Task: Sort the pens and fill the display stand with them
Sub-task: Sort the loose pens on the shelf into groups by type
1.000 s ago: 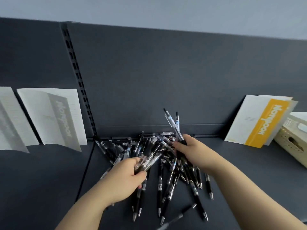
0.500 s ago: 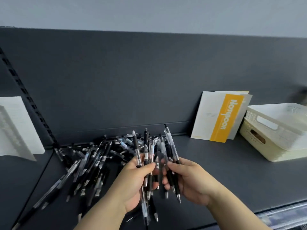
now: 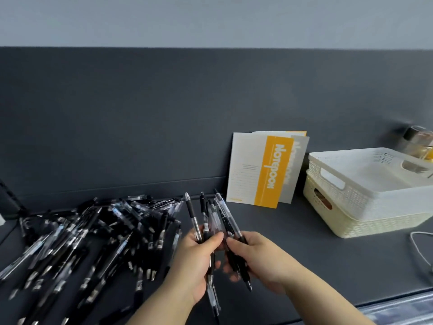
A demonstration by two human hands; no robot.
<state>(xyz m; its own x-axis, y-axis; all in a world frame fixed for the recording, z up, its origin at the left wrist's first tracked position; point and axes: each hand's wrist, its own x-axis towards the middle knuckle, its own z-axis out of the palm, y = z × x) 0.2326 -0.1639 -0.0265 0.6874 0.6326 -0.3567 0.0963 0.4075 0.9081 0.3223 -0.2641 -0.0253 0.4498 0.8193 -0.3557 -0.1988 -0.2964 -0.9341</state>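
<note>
A large pile of black and clear pens point(image 3: 93, 238) lies on the dark shelf point(image 3: 304, 259) at the left. Above the shelf, both hands hold a bunch of pens point(image 3: 212, 219) roughly upright, tips down. My left hand point(image 3: 194, 266) grips the left part of the bunch. My right hand point(image 3: 255, 259) grips the right part, its thumb against the left thumb. The display stand is not clearly visible; a clear plastic edge point(image 3: 398, 310) shows at the bottom right.
A yellow and white notebook point(image 3: 262, 170) leans against the dark back panel. Two stacked white woven baskets point(image 3: 365, 195) stand at the right, with a bottle point(image 3: 419, 141) behind them. A white cable point(image 3: 419, 249) lies near the shelf's right end.
Both hands lifted pens out of the pile and brought them together into one bunch. The view has swung right, so the pile now lies at the left and the baskets show fully.
</note>
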